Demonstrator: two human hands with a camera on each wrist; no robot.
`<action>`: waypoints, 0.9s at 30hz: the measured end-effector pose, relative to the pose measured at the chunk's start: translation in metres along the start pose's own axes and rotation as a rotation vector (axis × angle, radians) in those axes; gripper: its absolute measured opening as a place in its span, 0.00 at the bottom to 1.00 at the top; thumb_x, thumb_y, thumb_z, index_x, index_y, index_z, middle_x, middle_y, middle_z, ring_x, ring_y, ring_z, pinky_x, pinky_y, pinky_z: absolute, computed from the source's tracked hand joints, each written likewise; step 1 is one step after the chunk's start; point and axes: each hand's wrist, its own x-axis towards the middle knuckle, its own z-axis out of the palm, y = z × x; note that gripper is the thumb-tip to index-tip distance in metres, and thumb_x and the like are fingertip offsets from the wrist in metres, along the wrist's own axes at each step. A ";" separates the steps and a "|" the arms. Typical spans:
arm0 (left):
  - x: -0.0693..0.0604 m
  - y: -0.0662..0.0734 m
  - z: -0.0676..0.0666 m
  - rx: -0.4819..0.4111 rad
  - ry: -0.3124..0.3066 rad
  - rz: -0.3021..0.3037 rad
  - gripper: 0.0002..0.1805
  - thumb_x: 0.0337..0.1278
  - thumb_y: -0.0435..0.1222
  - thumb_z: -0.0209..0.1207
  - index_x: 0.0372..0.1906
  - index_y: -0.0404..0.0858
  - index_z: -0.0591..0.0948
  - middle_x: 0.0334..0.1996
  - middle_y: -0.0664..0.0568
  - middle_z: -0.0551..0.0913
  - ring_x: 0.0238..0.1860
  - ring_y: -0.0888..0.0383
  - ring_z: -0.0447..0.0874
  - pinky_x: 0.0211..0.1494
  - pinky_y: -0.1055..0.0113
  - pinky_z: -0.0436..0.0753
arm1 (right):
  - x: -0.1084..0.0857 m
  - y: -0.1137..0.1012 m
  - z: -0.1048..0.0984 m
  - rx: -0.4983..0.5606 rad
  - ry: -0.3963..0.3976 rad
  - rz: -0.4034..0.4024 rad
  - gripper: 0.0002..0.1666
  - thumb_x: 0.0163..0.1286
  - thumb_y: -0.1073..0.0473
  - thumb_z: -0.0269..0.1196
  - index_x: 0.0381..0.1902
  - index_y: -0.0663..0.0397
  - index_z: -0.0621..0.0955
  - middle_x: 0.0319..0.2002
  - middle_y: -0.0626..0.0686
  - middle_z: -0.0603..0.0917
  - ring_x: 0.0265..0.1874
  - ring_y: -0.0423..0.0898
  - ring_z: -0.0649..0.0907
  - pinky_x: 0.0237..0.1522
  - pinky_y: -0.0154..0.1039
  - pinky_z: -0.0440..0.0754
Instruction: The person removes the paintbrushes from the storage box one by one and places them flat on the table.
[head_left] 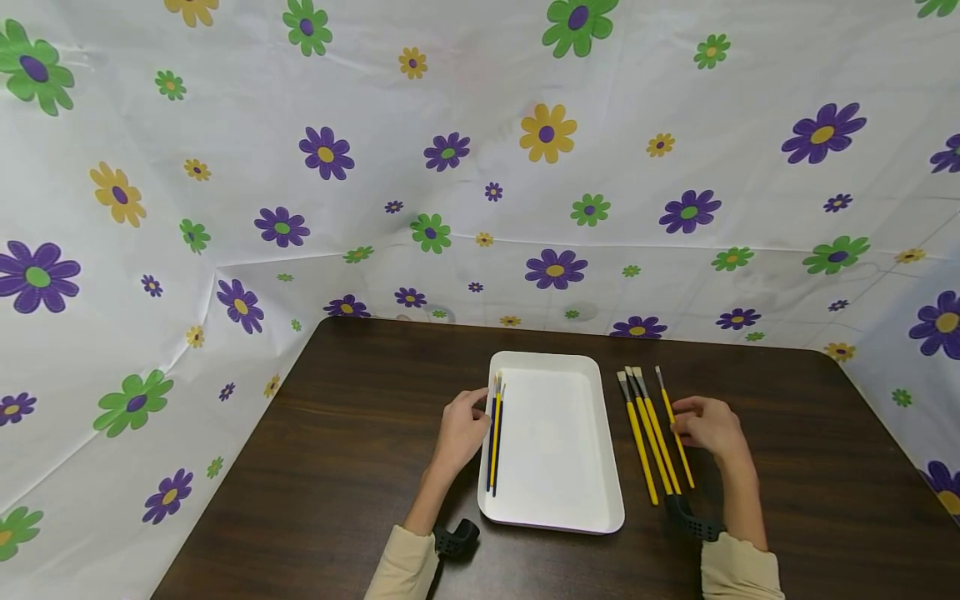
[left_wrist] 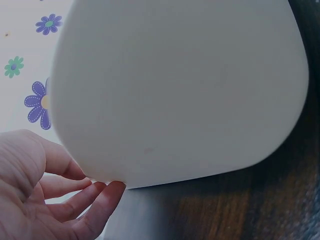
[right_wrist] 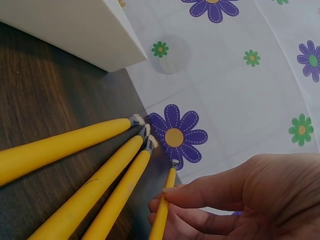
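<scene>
A white tray lies on the dark table, with three slim paintbrushes, yellow and dark-handled, along its left side. My left hand holds the tray's left edge; in the left wrist view its fingertips meet the rim. On the right, my right hand pinches a thin yellow paintbrush by its handle, bristles pointing away from me. The right wrist view shows thumb and fingers on that brush. Three wider yellow paintbrushes lie side by side between the tray and my right hand.
The brown wooden table extends to both sides of the tray. A white cloth with purple, green and yellow flowers hangs behind it and at the sides. Black wrist straps sit on both forearms.
</scene>
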 end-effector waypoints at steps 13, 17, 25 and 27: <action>0.000 0.001 0.000 0.013 0.003 -0.007 0.22 0.63 0.21 0.56 0.63 0.24 0.80 0.53 0.35 0.82 0.41 0.46 0.86 0.41 0.55 0.87 | 0.001 0.002 0.001 0.016 -0.023 0.004 0.22 0.74 0.73 0.57 0.60 0.86 0.71 0.43 0.73 0.82 0.37 0.53 0.87 0.38 0.46 0.89; 0.000 0.001 0.000 0.011 0.003 -0.010 0.23 0.63 0.21 0.56 0.63 0.24 0.80 0.54 0.34 0.82 0.41 0.46 0.86 0.41 0.55 0.87 | 0.001 0.002 0.001 0.042 -0.032 0.015 0.23 0.74 0.73 0.55 0.62 0.86 0.70 0.42 0.72 0.84 0.35 0.50 0.87 0.36 0.42 0.89; 0.000 0.001 0.000 0.008 0.004 -0.008 0.23 0.63 0.21 0.56 0.63 0.24 0.80 0.54 0.34 0.82 0.41 0.46 0.86 0.41 0.54 0.87 | -0.001 0.000 0.000 0.047 -0.012 0.034 0.23 0.74 0.72 0.56 0.62 0.85 0.71 0.41 0.69 0.83 0.34 0.46 0.86 0.35 0.41 0.88; 0.000 0.002 0.001 0.006 0.004 -0.010 0.22 0.63 0.21 0.56 0.63 0.24 0.80 0.54 0.34 0.82 0.41 0.45 0.86 0.41 0.54 0.87 | -0.001 0.000 0.000 0.046 0.000 0.036 0.23 0.74 0.72 0.56 0.61 0.84 0.71 0.42 0.71 0.83 0.34 0.47 0.86 0.35 0.41 0.88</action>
